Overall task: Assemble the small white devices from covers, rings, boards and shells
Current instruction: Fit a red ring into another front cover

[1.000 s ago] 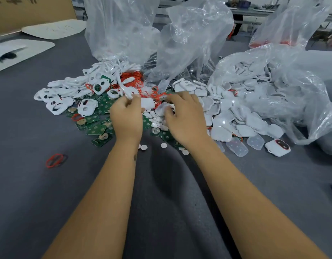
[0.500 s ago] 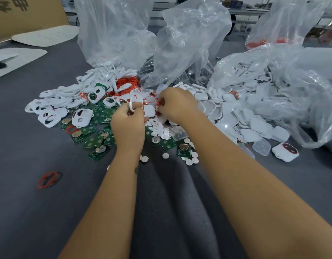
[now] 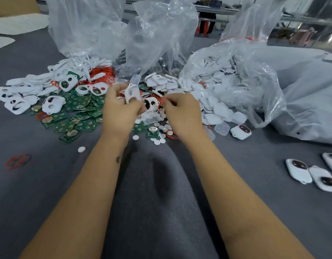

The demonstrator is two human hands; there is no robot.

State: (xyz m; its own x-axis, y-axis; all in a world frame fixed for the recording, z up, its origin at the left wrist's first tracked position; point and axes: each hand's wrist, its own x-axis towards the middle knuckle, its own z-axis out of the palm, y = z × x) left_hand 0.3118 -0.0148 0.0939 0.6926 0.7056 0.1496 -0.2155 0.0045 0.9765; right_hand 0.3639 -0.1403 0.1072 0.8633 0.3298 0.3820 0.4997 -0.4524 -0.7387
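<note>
While both forearms reach across a grey felt-like table point(image 3: 49, 193), the left hand point(image 3: 120, 109) grips a thin white plastic cover point(image 3: 131, 93) with two rounded cut-outs, its fingers curled round the lower edge so the piece stands nearly upright above the parts heap. The right hand point(image 3: 182, 113), just beside it, pinches a fine red ring point(image 3: 162, 100) of rubbery cord between thumb and fingertips, the loop stretched toward the cover; whether the two parts touch cannot be told. Below and between the hands lies another white cover point(image 3: 151, 103), its openings showing dark. To the left spreads a litter of flat green boards point(image 3: 81, 109), some carrying round brass-coloured discs, among more glossy white covers point(image 3: 17, 104) and a tangle of red rings point(image 3: 102, 72). Small white round discs point(image 3: 162, 141) are scattered near the wrists, and one red loop point(image 3: 16, 161) lies alone at far left. To the right, smooth white shells point(image 3: 221, 109) spill from a crinkled clear plastic bag point(image 3: 254, 75); two more clear bags point(image 3: 97, 25) stand behind the heap. Translucent trays point(image 3: 222, 128) sit beside one finished device point(image 3: 240, 131), and three more assembled white devices point(image 3: 311, 172) with dark oval windows lie at far right.
</note>
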